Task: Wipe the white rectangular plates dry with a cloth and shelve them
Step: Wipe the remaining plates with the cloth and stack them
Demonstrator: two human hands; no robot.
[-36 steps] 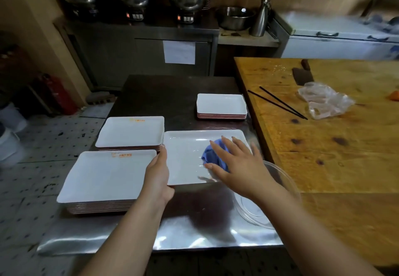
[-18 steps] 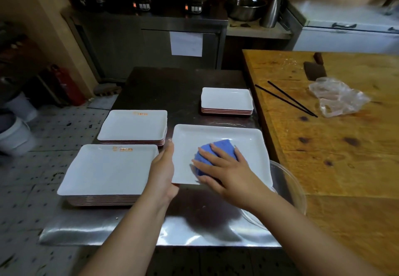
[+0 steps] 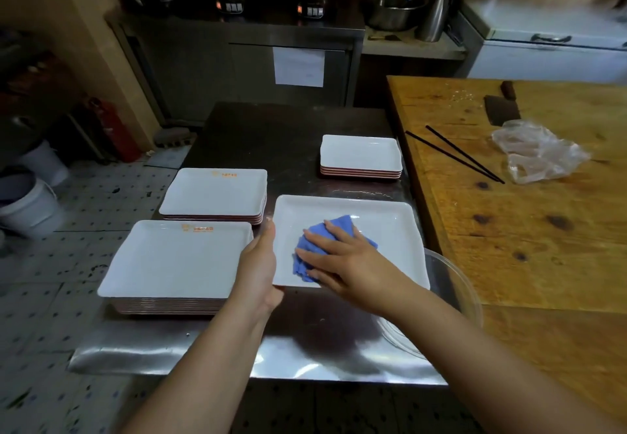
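Note:
A white rectangular plate [image 3: 383, 230] lies on the steel table [image 3: 288, 355] in front of me. My left hand [image 3: 259, 264] grips its left edge near the front corner. My right hand [image 3: 342, 257] presses a blue cloth [image 3: 305, 253] flat onto the plate's left half with straight fingers. Three stacks of white plates stand around: a tall one at the front left [image 3: 176, 257], one behind it [image 3: 213, 192], and a small one at the back right [image 3: 361, 155].
A clear bowl [image 3: 458, 291] sits at the plate's right, partly under my right arm. The wooden table [image 3: 529, 230] on the right carries black chopsticks [image 3: 458, 153], a cleaver [image 3: 500, 109] and a plastic bag [image 3: 539, 151]. Pots and a cabinet stand at the back. White buckets [image 3: 30, 202] stand on the floor at left.
My right hand has slid the blue cloth leftward and toward me across the plate. My left hand keeps its hold on the plate's left edge.

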